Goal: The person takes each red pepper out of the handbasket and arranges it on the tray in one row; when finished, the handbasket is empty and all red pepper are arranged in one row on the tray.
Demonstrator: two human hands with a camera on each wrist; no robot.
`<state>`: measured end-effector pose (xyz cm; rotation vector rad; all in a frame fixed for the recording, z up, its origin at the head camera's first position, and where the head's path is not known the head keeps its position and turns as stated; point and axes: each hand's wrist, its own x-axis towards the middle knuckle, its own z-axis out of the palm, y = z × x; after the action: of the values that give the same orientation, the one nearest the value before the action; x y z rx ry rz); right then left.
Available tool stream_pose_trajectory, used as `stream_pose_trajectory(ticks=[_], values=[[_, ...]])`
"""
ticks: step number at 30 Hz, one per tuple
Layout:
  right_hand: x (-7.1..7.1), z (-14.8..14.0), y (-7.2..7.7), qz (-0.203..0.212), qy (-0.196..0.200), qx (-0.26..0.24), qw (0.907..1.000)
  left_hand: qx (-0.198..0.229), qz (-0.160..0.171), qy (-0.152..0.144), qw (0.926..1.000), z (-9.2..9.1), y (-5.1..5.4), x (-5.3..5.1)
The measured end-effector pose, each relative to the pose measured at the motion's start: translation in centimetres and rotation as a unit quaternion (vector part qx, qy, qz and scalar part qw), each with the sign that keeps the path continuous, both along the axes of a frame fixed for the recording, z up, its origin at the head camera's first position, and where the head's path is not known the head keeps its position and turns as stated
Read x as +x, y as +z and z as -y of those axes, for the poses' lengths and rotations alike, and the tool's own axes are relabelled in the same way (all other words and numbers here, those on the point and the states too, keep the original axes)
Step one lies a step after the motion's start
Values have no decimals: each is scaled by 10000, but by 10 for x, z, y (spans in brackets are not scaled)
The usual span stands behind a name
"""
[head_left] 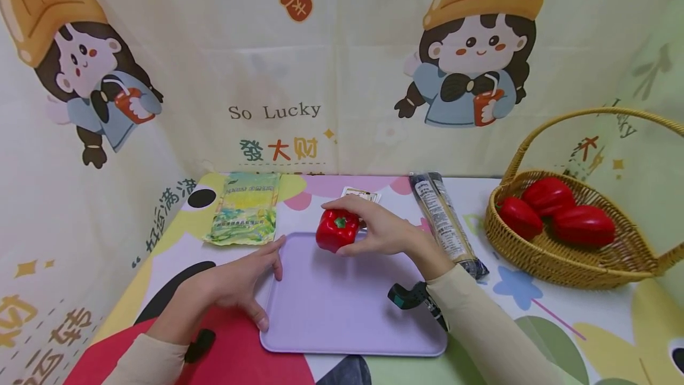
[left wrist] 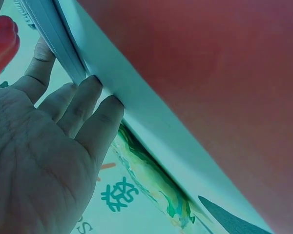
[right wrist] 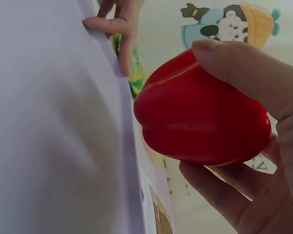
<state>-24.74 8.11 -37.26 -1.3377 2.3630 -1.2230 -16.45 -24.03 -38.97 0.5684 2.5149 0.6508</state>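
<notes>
A glossy red bell pepper (head_left: 336, 231) with a green stem is gripped between the thumb and fingers of my right hand (head_left: 382, 227), over the far part of a lilac tray (head_left: 352, 319). The right wrist view shows the pepper (right wrist: 200, 114) up close, with the thumb on one side and fingers on the other. My left hand (head_left: 237, 284) touches the tray's left edge, its thumb and fingers spread along the rim. Seen from the left wrist, the fingers of the left hand (left wrist: 53, 131) are extended against that edge.
A green-yellow packet (head_left: 246, 210) lies at the back left. Behind the right hand is a small card (head_left: 360, 194), partly hidden. A long dark-ended package (head_left: 446, 224) lies to the right. Beyond it, a handled wicker basket (head_left: 566, 272) holds red peppers (head_left: 582, 226).
</notes>
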Motion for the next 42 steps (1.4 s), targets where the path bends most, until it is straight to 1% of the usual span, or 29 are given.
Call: stream_pose_trajectory(ticks=[5,9,12,16,22,28,36,40,42], values=[[-2,9,-5,-62,60,10,10000,-98,-49,-25,9999,-1,-1,0],[-2,15,-9,-179,10,134,9997,-68,-19,-68,10000,-2,0,-1],[-2,20,-12,-180,12,250,9995,-72,-3,-75,9999,-2,1,0],[-3,27,-15,-54,62,285,9996,-64,12,-46,10000,1,1,1],[-5,32,-19,-59,108,351,9993,-17,-36,-77,10000,2,-2,0],[-5,39,-20,270,280,360,9986,-78,-74,-67,9999,2,-3,-1],[-6,44,-18,424,200,515,9976,46,9,-61,10000,1,-1,0],[-7,47,-18,467,254,512,9973,-12,17,-56,10000,1,0,0],[-7,49,-18,450,212,542,9973,-54,7,-82,10000,1,1,-1]])
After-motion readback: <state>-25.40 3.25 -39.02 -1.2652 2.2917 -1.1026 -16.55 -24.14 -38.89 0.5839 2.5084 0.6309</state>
